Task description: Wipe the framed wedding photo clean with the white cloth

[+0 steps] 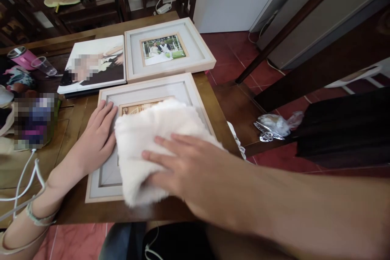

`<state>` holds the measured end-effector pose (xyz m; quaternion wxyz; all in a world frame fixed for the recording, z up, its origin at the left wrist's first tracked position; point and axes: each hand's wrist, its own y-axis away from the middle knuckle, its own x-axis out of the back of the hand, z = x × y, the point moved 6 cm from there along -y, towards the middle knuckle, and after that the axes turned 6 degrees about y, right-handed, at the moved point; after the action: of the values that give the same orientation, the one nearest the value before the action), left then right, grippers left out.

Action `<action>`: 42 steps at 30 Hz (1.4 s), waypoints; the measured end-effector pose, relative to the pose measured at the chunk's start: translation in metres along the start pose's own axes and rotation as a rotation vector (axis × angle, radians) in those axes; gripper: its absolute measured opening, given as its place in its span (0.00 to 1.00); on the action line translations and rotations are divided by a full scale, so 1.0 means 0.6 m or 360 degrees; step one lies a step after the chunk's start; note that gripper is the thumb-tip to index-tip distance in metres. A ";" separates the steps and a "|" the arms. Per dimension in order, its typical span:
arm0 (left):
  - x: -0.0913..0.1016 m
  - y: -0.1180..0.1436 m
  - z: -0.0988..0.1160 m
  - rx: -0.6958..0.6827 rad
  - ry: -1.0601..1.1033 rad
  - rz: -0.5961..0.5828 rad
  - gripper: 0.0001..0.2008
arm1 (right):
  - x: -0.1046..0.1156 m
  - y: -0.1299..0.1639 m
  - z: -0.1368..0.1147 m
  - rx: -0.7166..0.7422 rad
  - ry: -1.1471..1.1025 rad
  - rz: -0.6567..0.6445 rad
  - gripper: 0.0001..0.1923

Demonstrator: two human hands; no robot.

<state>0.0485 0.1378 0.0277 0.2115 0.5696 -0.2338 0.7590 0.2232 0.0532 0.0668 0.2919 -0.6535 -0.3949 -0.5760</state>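
Observation:
A light wooden picture frame (143, 89) with a wide pale mat lies face up on the table, close to me. A fluffy white cloth (137, 130) covers most of its middle, so only a strip of the inner picture (137, 107) shows. My right hand (183, 166) presses on the cloth from above, fingers stretched over it and slightly blurred; the cloth's lower edge curls up near the thumb. My left hand (102, 134) rests flat on the left side of the frame, fingers extended, with no object in it.
Behind lie a second framed photo (166, 50) and a canvas print (91, 65). A pink tumbler (21, 57), a clear plastic cup (44, 66) and white cables (22, 183) are on the left. The wooden table's right edge (219, 109) runs beside the frame, above red floor tiles.

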 end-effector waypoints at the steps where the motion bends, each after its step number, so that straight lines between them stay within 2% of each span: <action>1: 0.001 0.000 0.000 -0.0001 -0.0002 0.0028 0.27 | -0.005 -0.005 0.024 -0.0055 0.0076 0.0015 0.27; 4: 0.003 -0.001 0.000 -0.0007 0.0026 0.0097 0.26 | -0.010 -0.017 0.104 -0.0204 0.0338 0.0136 0.31; 6: 0.004 -0.001 0.000 -0.0003 0.0056 0.0101 0.25 | -0.007 -0.019 0.147 -0.0288 0.0502 0.0234 0.31; 8: 0.005 -0.001 0.000 0.0004 0.0074 0.0091 0.25 | -0.002 -0.018 0.172 -0.0357 0.0639 0.0286 0.28; 10: 0.006 -0.001 0.001 -0.0005 0.0088 0.0087 0.25 | 0.002 -0.016 0.173 -0.0386 0.0715 0.0264 0.25; 13: 0.006 -0.003 0.002 -0.0008 0.0095 0.0081 0.25 | 0.005 -0.009 0.135 -0.0360 0.0647 0.0098 0.21; 16: 0.005 -0.004 0.002 -0.0014 0.0064 0.0098 0.26 | 0.005 0.007 0.057 -0.0196 0.0343 -0.0054 0.19; 19: 0.003 -0.004 0.002 -0.0026 0.0029 0.0105 0.26 | 0.006 0.020 -0.015 0.0022 0.0077 0.0047 0.14; 21: 0.003 -0.003 0.002 -0.0026 0.0023 0.0087 0.26 | 0.000 0.020 -0.026 0.0033 0.0049 0.0146 0.16; 23: 0.003 -0.003 0.002 -0.0012 0.0033 0.0069 0.26 | -0.010 0.011 -0.004 -0.0042 0.0111 0.0140 0.24; 25: 0.004 -0.002 0.002 0.0014 0.0054 0.0065 0.26 | -0.014 -0.001 0.040 -0.0125 0.0224 0.0086 0.35; 27: 0.005 -0.003 0.003 0.0030 0.0082 0.0073 0.26 | -0.005 -0.010 0.092 -0.0211 0.0362 0.0121 0.42; 29: 0.007 -0.003 0.005 0.0028 0.0103 0.0075 0.27 | 0.013 -0.014 0.137 -0.0306 0.0483 0.0273 0.42; 31: 0.008 -0.004 0.006 0.0033 0.0111 0.0070 0.27 | 0.023 -0.014 0.165 -0.0367 0.0543 0.0373 0.37; 33: 0.009 -0.005 0.006 0.0044 0.0123 0.0069 0.27 | 0.017 -0.016 0.171 -0.0390 0.0554 0.0314 0.34; 35: 0.010 -0.005 0.006 0.0046 0.0140 0.0080 0.27 | 0.002 -0.017 0.155 -0.0389 0.0525 0.0149 0.34; 37: 0.009 -0.006 0.006 0.0036 0.0140 0.0097 0.26 | -0.008 -0.011 0.119 -0.0408 0.0440 0.0028 0.32; 38: 0.009 -0.006 0.006 0.0030 0.0131 0.0105 0.26 | -0.009 -0.005 0.096 -0.0418 0.0374 -0.0003 0.30; 40: 0.007 -0.006 0.005 0.0017 0.0104 0.0120 0.26 | -0.006 0.010 0.044 -0.0393 0.0213 -0.0001 0.17; 42: 0.006 -0.006 0.005 0.0002 0.0088 0.0128 0.26 | -0.003 0.022 -0.011 -0.0176 0.0035 -0.0017 0.11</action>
<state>0.0521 0.1390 0.0327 0.1869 0.5388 -0.2500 0.7825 0.2312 0.0406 0.0671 0.2567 -0.6601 -0.3627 -0.6057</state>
